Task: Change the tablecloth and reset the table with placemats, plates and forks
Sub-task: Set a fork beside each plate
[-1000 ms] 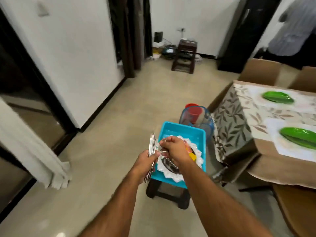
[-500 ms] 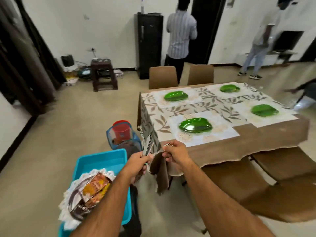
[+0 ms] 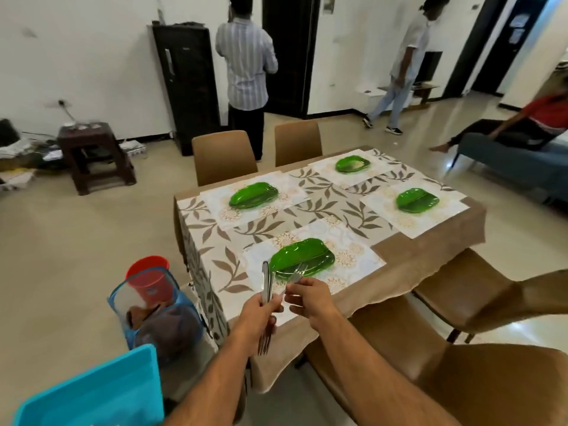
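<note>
Steel forks (image 3: 266, 298) bundled in left grip (image 3: 256, 315), right grip (image 3: 310, 299) pinching one fork (image 3: 295, 276)

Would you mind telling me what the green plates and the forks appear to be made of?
The green plates: probably translucent plastic or glass, glossy, with bright highlights and the placemat showing faintly through. The forks held in both hands: likely polished metal, silvery and reflective.

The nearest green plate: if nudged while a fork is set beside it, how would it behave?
The plate looks glossy, thin and shallow, so probably light. On the smooth placemat it would likely slide rather than tip. It appears rigid, not floppy.
</note>
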The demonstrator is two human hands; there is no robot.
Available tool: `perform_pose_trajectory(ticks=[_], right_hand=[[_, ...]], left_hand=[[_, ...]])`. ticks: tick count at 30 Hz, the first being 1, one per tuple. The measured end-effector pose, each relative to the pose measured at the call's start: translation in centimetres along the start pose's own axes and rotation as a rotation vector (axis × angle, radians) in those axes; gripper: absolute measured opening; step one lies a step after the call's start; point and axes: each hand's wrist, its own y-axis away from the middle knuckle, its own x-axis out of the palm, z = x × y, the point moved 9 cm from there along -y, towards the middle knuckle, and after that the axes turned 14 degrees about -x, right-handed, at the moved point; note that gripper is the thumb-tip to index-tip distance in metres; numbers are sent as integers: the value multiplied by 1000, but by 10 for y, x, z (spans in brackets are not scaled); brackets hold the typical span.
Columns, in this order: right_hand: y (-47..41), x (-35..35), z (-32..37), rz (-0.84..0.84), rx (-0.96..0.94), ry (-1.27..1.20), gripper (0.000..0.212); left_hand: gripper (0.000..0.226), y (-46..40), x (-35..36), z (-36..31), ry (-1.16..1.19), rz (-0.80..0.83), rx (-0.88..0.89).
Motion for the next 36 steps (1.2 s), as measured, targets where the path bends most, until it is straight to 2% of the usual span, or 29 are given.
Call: perform_pose_trajectory(ticks=[4,10,14,17,21,23,29,36], right_hand=[[-45,-26,11,-98,-7,10,14],[-121,-67,29,-113,-49,81,15],[-195,-127,32,-114,-47,383,10],[-253,-168,35,-102,-60,682,15],[-318,-192,28,-22,-79,959,11],[-339,-193,20,-2,-95,1051,21],[-378,-183,-18,71,-70,1092,9],[-386,-184,-18,54,-81,1166,16]], left_hand=[[20,-39,19,-12,-41,0,-81],[13,-89,60,-38,56,12,-133],[17,-131,82,-57,84,35,-170],[17,-164,97,-65,94,9,-189],[16,-205,115,-69,139,-35,-221],[16,-219,125,-69,167,-51,-240],[15,-254,146,-65,188,-112,-266],[15,-277,155,-72,140,-110,-265]])
